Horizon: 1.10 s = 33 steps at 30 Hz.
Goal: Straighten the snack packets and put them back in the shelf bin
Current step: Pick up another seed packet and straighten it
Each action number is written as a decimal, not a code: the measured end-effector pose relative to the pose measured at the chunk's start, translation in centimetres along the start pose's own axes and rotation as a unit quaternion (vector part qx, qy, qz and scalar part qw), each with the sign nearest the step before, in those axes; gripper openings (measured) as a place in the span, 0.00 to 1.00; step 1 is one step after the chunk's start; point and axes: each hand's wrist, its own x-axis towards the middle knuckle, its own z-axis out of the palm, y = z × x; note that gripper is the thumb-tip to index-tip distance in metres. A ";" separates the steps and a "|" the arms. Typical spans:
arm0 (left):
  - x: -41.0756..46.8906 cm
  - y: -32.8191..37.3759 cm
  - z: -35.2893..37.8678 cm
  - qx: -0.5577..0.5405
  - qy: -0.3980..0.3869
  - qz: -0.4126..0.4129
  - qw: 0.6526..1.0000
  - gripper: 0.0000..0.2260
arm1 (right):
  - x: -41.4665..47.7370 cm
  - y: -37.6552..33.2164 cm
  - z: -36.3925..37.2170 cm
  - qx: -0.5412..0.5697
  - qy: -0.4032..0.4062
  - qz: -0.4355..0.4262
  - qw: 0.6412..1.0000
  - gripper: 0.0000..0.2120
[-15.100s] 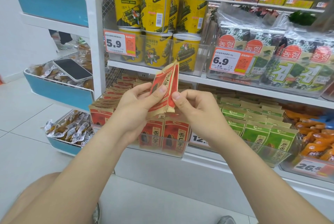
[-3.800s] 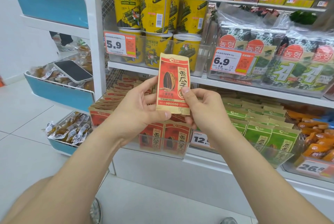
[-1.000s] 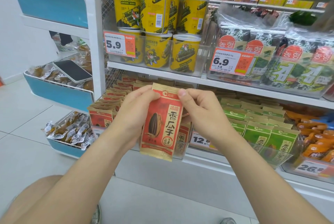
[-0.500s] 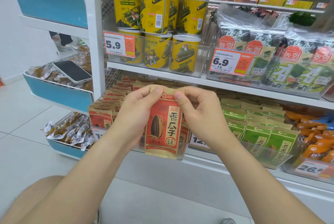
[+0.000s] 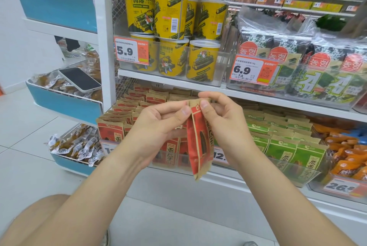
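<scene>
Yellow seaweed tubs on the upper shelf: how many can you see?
7 tubs: four on top, three below, the left one partly behind the 5.9 tag. Others may hide behind.

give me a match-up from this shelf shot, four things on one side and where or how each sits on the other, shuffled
1 red packet
2 phone
3 yellow tubs
4 green packets

a stacked two high
b pinched at the top by left hand and right hand
c lying on the blue side bin
d in rows to the right of both hands

Pairs: 1-b, 2-c, 3-a, 4-d
</scene>
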 end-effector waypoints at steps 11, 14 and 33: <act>0.2 0.2 -0.2 0.020 0.090 0.028 0.995 0.09 | -0.6 0.4 1.8 0.117 -0.047 0.120 0.985 0.22; 0.1 0.4 -0.2 0.022 0.087 0.037 0.995 0.10 | -0.7 0.2 1.8 0.101 -0.051 0.084 0.990 0.19; 0.4 0.9 -1.6 -0.015 0.159 0.064 0.985 0.10 | -1.2 -1.0 1.4 0.002 -0.103 0.109 0.989 0.16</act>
